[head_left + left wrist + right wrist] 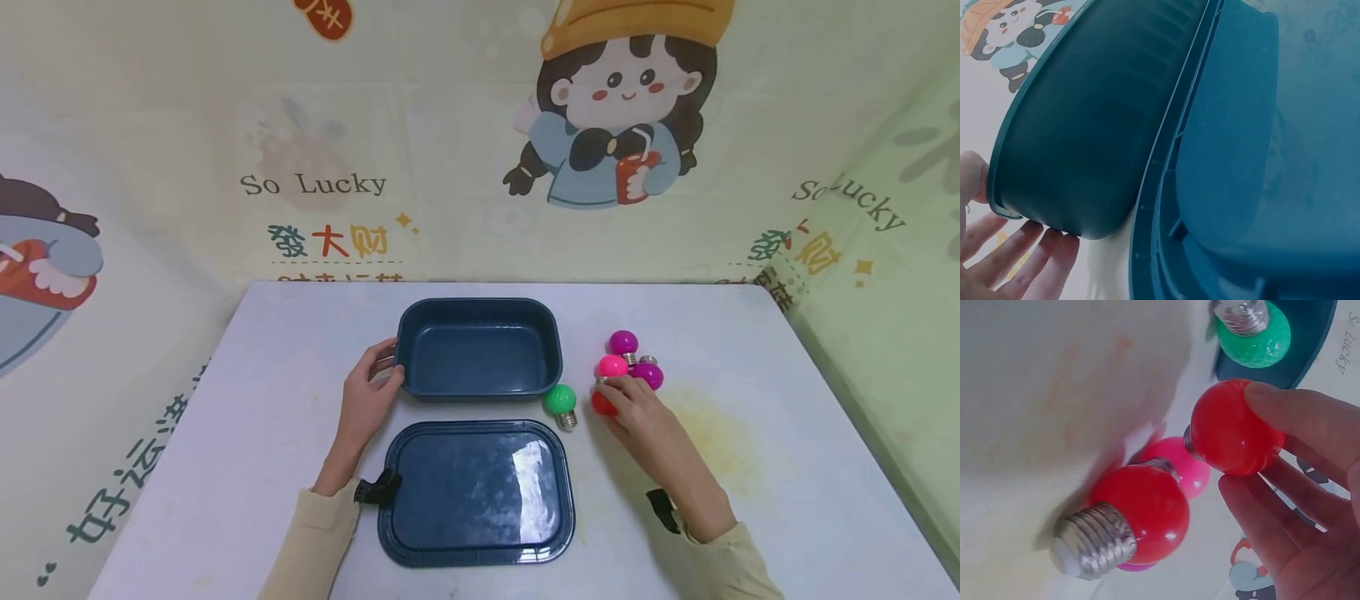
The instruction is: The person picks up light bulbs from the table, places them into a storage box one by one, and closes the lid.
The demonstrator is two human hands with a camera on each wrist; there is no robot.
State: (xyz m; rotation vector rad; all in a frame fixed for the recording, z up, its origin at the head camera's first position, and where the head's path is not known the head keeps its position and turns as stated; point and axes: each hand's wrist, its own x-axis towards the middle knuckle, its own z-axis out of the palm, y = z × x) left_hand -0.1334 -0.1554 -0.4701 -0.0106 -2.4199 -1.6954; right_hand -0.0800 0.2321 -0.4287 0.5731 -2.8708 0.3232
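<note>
1. Cream cloth (180,125) printed with cartoon figures and lettering: hangs at the left, behind and at the right of the white table (247,400).
2. Left hand (367,396): grips the left end of the dark blue box (480,358), thumb at the rim, fingers against the outer wall.
3. Dark blue box: sits upright toward the back of the table, open side up.
4. Dark blue lid (457,500): lies flat in front of the box, taking up the near side, with the black strap (378,487) of the left wrist over its left edge.
5. Green bulb (561,400): lies at the box's front right corner, metal base pointing nearer, in the way between box and right hand (637,417).
6. Right hand: pinches a red bulb (1235,428) between thumb and fingers, right of the green bulb; cannot tell whether touching the table.
7. Pink bulb (612,366), purple bulb (623,342) and another purple bulb (647,377): cluster just beyond the right hand.
8. Second red bulb (1147,515): lies close to the pink one in the right wrist view, hard to pick out from the head view.
9. Yellowish stain (716,442): spreads on the table beside the right hand.
</note>
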